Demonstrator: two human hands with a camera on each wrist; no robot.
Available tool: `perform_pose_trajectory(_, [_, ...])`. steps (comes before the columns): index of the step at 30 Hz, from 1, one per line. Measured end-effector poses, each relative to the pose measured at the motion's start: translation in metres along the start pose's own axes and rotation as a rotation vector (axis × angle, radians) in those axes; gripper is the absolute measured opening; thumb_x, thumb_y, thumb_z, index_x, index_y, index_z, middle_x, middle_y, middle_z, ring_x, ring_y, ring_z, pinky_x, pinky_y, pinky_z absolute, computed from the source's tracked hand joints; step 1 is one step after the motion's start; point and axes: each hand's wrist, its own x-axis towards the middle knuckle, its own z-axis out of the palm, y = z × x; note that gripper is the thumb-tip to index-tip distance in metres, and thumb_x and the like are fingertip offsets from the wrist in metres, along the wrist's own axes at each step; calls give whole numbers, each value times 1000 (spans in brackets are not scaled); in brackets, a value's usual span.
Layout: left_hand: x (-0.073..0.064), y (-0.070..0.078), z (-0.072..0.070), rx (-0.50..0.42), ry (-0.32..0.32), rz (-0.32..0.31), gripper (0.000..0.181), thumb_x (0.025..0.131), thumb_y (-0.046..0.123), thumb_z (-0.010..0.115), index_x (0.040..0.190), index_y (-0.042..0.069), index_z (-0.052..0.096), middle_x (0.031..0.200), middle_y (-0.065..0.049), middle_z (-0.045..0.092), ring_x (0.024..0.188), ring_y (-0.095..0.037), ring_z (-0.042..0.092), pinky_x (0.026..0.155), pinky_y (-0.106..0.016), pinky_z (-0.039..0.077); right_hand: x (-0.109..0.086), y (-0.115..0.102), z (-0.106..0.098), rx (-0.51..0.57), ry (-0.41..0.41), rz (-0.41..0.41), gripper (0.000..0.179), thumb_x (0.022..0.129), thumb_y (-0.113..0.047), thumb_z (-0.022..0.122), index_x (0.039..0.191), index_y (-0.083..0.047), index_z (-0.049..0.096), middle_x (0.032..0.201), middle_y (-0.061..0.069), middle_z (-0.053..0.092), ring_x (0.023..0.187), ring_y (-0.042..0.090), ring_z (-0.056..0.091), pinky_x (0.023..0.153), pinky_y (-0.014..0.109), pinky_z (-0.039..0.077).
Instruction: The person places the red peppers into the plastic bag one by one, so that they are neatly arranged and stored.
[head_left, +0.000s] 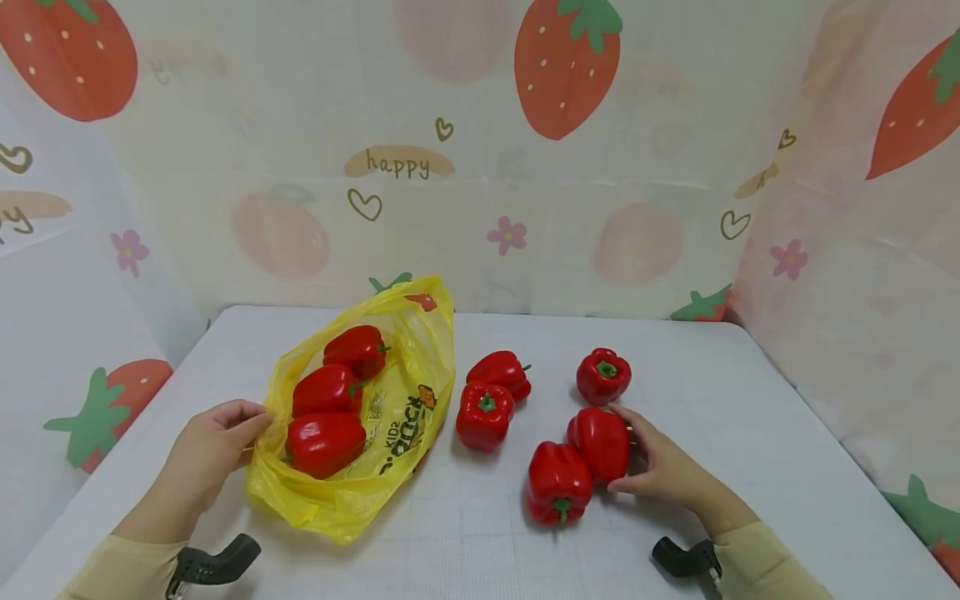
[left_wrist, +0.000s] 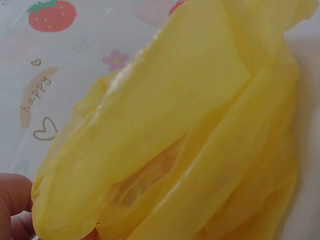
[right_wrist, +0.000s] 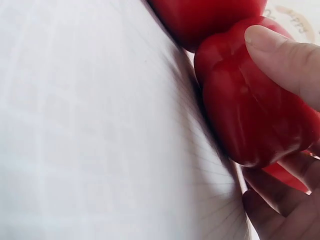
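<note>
Your left hand [head_left: 210, 450] pinches one yellow bag [head_left: 315, 508], frame left; three red peppers [head_left: 326, 390] inside. Your right hand [head_left: 667, 467] grips one of five loose peppers [head_left: 600, 443], lower right.

Left hand [left_wrist: 13, 200] holds a yellow bag's [left_wrist: 175, 115] edge.
The bag spreads, creased, right of the hand; above, a backdrop [left_wrist: 90, 30] bears a strawberry [left_wrist: 52, 17], flower [left_wrist: 116, 60] and hearts [left_wrist: 46, 129].
</note>
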Motion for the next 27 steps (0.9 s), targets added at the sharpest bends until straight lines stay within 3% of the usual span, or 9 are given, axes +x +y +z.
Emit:
perform_pose_trajectory(6, [1,-1,0,-1,5,1,42,93,38,48,116,2,52,116,-14,52,97,-24,50,78,-28,53,0,-1,-1,27,14,7,87,65,-24,83,134,-19,31,131,5,43,120,32,42,90,34,48])
perform_pose_trajectory(12, [1,-2,0,-5,4,12,42,94,38,47,116,2,52,116,-14,52,97,-24,50,78,-27,53,-1,-2,-4,-9,30,-52,84,67,-24,81,134,-12,32,131,10,44,119,35,44,91,38,46])
perform_pose_trajectory(27, [1,-3,-1,-6,5,5,43,94,38,48,117,2,52,118,-16,51,98,-25,51,79,-29,53,3,-21,-27,-23,69,-129,82,67,-19,81,133,-11,34,127,8,45,116,33,47,87,38,50])
